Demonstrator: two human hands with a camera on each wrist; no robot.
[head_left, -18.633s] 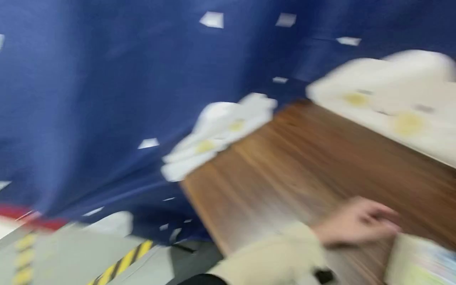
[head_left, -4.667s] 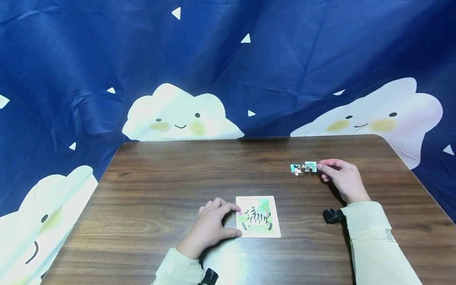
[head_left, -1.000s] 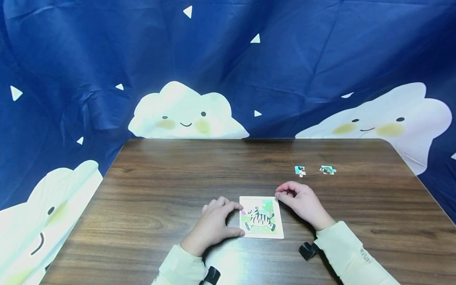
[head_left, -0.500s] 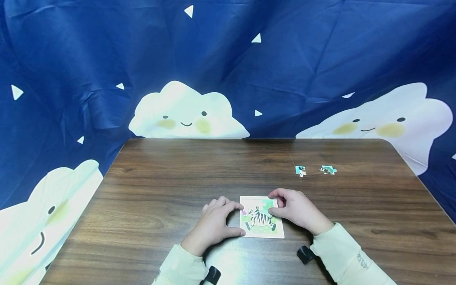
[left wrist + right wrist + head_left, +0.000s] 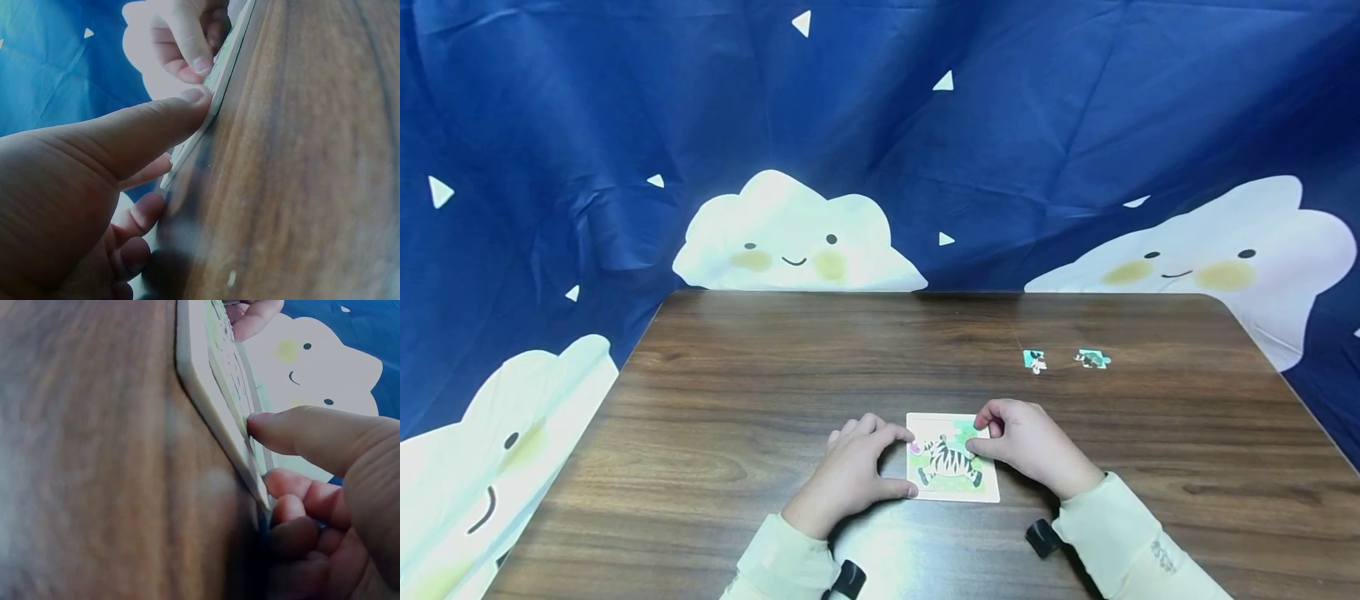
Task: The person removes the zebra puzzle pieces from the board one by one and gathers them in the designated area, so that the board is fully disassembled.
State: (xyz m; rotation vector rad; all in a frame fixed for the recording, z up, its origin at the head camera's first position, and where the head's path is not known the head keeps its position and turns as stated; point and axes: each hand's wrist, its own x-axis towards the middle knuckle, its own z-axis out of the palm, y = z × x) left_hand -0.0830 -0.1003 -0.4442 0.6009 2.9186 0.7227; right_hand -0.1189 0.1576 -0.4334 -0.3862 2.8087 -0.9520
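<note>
A small zebra puzzle board (image 5: 952,477) lies flat on the brown table (image 5: 737,392), close to the front edge. My left hand (image 5: 904,462) holds the board's left edge between thumb and index finger; in the left wrist view the thumb (image 5: 181,106) presses against the board's rim (image 5: 215,87). My right hand (image 5: 976,435) sits on the board's upper right part, thumb and curled index finger pinching at a green puzzle piece (image 5: 962,430) there. The right wrist view has the thumb tip (image 5: 259,425) on the board's face (image 5: 215,375). The hand hides most of that piece.
Two loose puzzle pieces (image 5: 1033,360) (image 5: 1092,359) lie apart on the table, behind and right of the board. A blue cloth with white clouds (image 5: 790,242) hangs round the table's back and sides. Pale sleeves cover both forearms.
My right hand slid left from the board's top right corner onto its upper right part, and its thumb and index finger closed in there. The left hand and loose pieces stayed put.
</note>
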